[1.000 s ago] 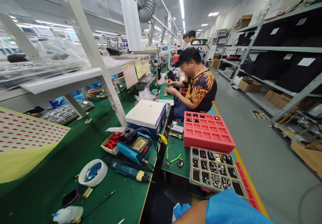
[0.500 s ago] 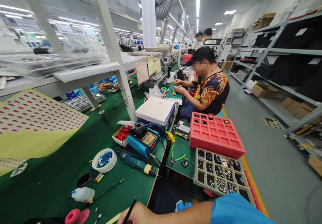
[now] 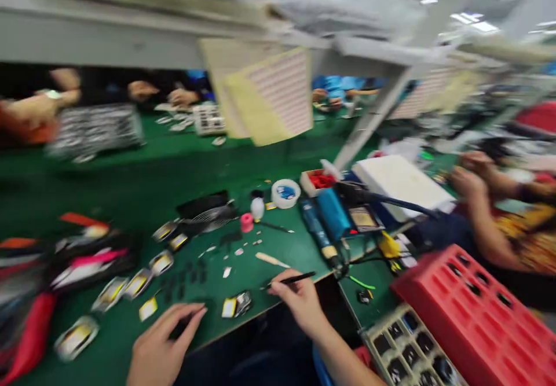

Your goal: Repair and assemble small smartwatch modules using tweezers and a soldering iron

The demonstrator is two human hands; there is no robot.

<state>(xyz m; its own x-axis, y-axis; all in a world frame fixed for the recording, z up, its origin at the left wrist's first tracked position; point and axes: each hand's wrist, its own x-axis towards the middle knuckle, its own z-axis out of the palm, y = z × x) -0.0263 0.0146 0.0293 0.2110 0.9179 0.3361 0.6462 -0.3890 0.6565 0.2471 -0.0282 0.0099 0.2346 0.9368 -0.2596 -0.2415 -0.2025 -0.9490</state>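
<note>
The picture is smeared by motion. My right hand [image 3: 299, 299] is near the front edge of the green bench [image 3: 143, 189], pinched on a thin black tool [image 3: 291, 280] that points right. My left hand [image 3: 163, 342] reaches over the bench at the lower left with fingers stretched toward a small dark part [image 3: 182, 325]; whether it grips the part is unclear. Between the hands lies a small yellow and silver part [image 3: 237, 305]. More such parts [image 3: 134, 285] lie in a row to the left.
A blue soldering station [image 3: 334, 215], a blue driver [image 3: 319, 236], a white tape reel [image 3: 285, 193] and a pink spool [image 3: 247, 222] sit mid-bench. A red tray [image 3: 473, 311] and a beige tray [image 3: 408, 348] stand at lower right. A co-worker's arms [image 3: 478, 201] work on the right; other hands across the bench.
The view has swung left and down onto the bench in front of me. Both my hands have come into view, the right still holding the black tool.
</note>
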